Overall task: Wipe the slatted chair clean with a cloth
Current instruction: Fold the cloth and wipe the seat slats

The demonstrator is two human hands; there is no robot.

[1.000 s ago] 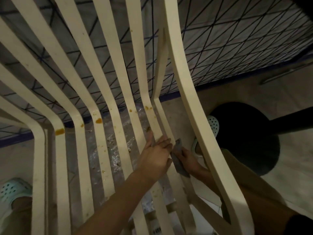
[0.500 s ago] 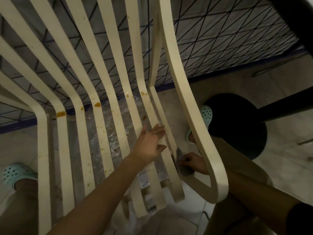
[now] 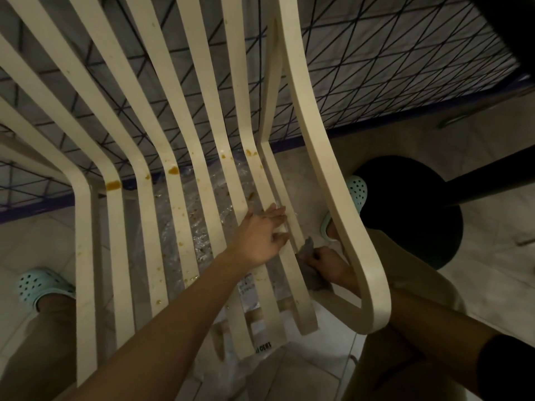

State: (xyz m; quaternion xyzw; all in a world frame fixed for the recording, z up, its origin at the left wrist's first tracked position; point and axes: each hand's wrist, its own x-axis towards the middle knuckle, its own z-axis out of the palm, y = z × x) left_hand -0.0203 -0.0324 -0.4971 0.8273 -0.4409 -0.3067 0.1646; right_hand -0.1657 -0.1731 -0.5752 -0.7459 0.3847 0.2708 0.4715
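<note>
A cream slatted chair (image 3: pixel 179 215) fills the view, its slats marked with orange-brown stains (image 3: pixel 113 185) and small specks. My left hand (image 3: pixel 260 235) lies on a slat right of centre, its fingers curled round the slat's edge. My right hand (image 3: pixel 327 263) reaches under the curved armrest (image 3: pixel 341 215) and grips a grey cloth (image 3: pixel 311 270) against the outermost slat. The armrest hides part of that hand.
A mattress with a dark triangle pattern (image 3: pixel 376 68) stands behind the chair. A black round stool base (image 3: pixel 411 209) sits on the tiled floor at right. My feet wear pale green clogs (image 3: pixel 40 285), one of them right (image 3: pixel 357 189). Crumpled clear plastic (image 3: pixel 208 224) lies under the seat.
My right hand with the cloth has slid along the outer slat toward the seat's front edge. The left hand kept its hold on the slat while the view shifted.
</note>
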